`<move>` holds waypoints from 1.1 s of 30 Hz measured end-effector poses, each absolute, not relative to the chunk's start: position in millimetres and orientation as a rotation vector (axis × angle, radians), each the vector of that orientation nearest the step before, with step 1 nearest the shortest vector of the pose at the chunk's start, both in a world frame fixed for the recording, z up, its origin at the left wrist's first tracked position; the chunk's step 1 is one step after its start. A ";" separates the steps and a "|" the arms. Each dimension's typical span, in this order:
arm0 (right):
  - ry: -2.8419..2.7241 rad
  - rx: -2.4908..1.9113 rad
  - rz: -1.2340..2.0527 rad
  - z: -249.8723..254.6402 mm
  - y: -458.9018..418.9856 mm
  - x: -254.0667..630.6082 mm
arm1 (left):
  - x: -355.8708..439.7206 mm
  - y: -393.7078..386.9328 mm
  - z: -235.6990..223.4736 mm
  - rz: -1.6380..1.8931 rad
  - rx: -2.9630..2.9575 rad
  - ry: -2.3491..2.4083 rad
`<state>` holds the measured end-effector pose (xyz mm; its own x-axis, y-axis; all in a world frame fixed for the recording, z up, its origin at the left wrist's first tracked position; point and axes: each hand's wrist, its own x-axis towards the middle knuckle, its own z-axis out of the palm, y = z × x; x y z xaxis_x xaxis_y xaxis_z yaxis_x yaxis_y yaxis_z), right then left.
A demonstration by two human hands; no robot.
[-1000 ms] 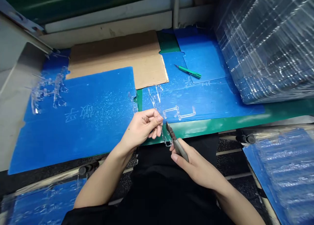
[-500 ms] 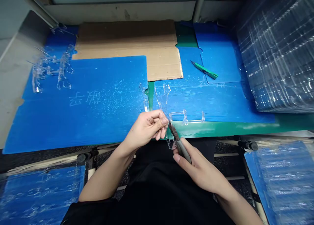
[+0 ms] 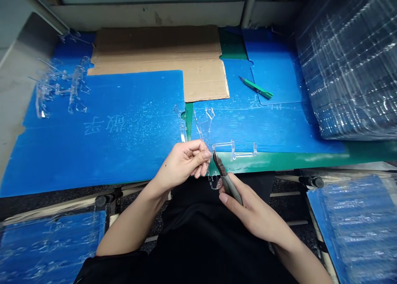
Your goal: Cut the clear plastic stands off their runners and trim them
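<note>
My left hand pinches a clear plastic part over the front edge of the table. Its forked end reaches away from me, and its near end hangs below my fingers. A thin clear runner juts to the right from beside my fingertips. In my right hand is a pair of grey-handled nippers, gripped from below. The jaws of the nippers point up at the spot where the runner meets the part, close to my left fingertips. Whether the jaws touch the plastic, I cannot tell.
A pile of clear plastic pieces lies at the left on a blue sheet. Cardboard covers the back. A green cutter knife lies right of it. Stacked clear trays stand far right. Lower trays flank me.
The nippers' jaws have shifted very slightly against the clear part. Both hands keep nearly the same hold, and the whole view has moved a little.
</note>
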<state>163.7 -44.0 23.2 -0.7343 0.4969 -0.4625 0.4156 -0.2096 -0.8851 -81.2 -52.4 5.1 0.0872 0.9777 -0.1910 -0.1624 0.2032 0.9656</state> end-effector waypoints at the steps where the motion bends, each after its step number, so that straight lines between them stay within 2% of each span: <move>1: -1.931 -1.105 2.123 23.0 -43.5 164.3 | -80.5 -52.2 5.0 1.084 0.973 1.114; 10: -1.904 -0.939 2.251 16.6 -38.3 177.0 | -75.0 -52.9 5.5 1.035 0.957 1.074; 16: -1.481 -0.841 2.474 8.9 -41.8 176.1 | -66.8 -50.3 1.4 1.040 0.856 1.024; 23: -0.869 -0.849 2.560 -28.7 -34.4 164.7 | -59.8 -13.2 3.4 0.793 1.013 1.304; 29: -0.674 -0.820 2.534 -39.8 -40.8 171.8 | -60.1 27.5 -7.2 0.571 1.263 1.509; 33: -0.628 -0.798 2.544 -35.5 -55.3 194.5 | -61.4 30.6 6.6 0.417 1.519 1.930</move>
<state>194.5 -55.3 -35.5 -0.7573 0.4919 -0.4296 -0.2357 -0.8193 -0.5226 -61.4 30.6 6.6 -0.1278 0.9497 -0.2860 0.7469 0.2819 0.6022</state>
